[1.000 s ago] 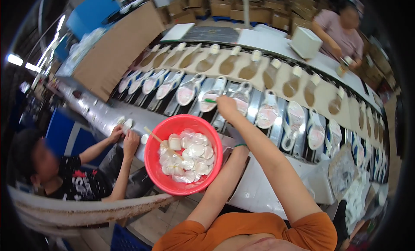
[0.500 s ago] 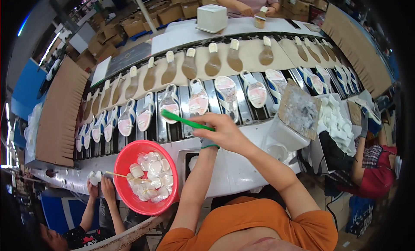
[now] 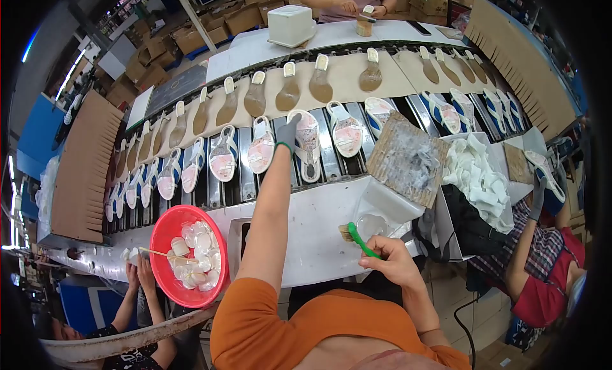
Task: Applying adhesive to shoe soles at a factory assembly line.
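Note:
My left hand (image 3: 288,131), in a grey glove with a green cuff, reaches to the conveyor. Its fingers close at the upper left edge of an upturned-looking pinkish-white sandal (image 3: 308,154) that lies on the metal slats. Low at the right, my bare right hand (image 3: 394,261) grips the green handle of a brush (image 3: 361,240). The bristles point left, over the white table and beside a small clear bowl (image 3: 372,224). Other white and blue strapped sandals (image 3: 346,133) lie in a row on either side.
Brown soles (image 3: 288,94) line the beige belt beyond. A red basin (image 3: 159,242) of round white pieces stands at left. A stained board (image 3: 408,158) and a box of white material (image 3: 478,179) sit at right. Co-workers' hands (image 3: 542,185) work at right, left and across.
My right hand has drawn the brush back from the sandals, down to the near table. My left hand has stretched forward to a sandal. The whole view has shifted slightly.

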The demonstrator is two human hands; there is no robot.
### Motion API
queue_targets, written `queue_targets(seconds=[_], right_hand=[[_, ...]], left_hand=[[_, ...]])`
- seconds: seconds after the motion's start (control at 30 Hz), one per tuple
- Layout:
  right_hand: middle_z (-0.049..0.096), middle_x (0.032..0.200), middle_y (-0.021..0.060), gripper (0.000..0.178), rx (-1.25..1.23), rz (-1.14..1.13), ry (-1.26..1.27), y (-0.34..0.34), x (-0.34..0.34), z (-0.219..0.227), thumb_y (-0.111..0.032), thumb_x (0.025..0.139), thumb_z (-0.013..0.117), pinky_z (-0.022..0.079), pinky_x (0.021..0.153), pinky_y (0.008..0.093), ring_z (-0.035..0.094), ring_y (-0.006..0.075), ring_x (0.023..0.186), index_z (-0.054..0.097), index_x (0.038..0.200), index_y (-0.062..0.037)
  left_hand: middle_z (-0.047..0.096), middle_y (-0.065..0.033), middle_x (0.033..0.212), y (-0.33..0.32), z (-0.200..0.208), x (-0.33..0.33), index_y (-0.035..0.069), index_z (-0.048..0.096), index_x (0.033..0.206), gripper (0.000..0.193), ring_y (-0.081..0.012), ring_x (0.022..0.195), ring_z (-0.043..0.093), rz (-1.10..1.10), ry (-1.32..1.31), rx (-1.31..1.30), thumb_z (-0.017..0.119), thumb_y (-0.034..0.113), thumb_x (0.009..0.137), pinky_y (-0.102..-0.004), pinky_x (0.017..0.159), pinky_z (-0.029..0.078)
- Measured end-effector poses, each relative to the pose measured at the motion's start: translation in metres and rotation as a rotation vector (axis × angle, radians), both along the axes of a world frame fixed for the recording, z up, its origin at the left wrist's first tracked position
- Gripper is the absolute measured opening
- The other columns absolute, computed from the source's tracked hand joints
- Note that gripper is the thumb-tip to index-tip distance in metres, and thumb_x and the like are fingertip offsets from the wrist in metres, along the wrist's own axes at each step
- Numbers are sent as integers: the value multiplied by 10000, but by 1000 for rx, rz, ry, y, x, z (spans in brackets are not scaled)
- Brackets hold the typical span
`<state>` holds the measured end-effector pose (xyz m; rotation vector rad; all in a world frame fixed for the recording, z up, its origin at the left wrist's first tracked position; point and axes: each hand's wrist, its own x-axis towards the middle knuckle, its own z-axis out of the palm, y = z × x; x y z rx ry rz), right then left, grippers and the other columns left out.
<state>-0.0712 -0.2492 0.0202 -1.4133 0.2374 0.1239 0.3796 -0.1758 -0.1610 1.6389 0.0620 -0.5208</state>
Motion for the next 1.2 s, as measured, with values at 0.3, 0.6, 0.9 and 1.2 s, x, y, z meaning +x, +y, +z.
queue_targets(seconds=[0.3, 0.6, 0.9, 1.2], right_hand=[[593, 723, -13, 203, 19, -120, -3, -10, -2, -6, -54, 906, 605, 381, 560, 184, 518, 29, 650, 646, 1102, -17], [496, 1345, 82, 470, -212, -263, -385, 39, 64, -31, -62, 964, 484, 485, 628, 239, 572, 103, 816, 393, 1425, -72], [540, 1233, 82, 566, 103, 40, -326, 19, 38, 8, -290, 979, 503, 518, 712, 270, 601, 156, 841, 306, 1461, -68], [598, 797, 100, 273, -934, -175, 24, -18, -38, -7, -132, 811, 691, 433, 625, 335, 566, 267, 689, 682, 1077, -70]], left_hand=[[585, -189, 1165, 4, 59, -89, -94, 515, 1227, 661, -260, 1039, 547, 188, -552, -44, 643, 438, 855, -344, 924, 425], [507, -91, 1347, 129, 179, -243, 106, 439, 1363, 585, -271, 1239, 484, 514, -17, -949, 459, 516, 947, -452, 1026, 415], [662, -32, 898, 177, 88, -341, 3, 630, 1086, 367, -147, 814, 626, 38, -482, -553, 739, 68, 741, -286, 724, 515], [648, -104, 1046, 130, 67, -382, -35, 630, 1089, 300, -179, 909, 618, 427, -590, -282, 712, 75, 823, -314, 837, 500]])
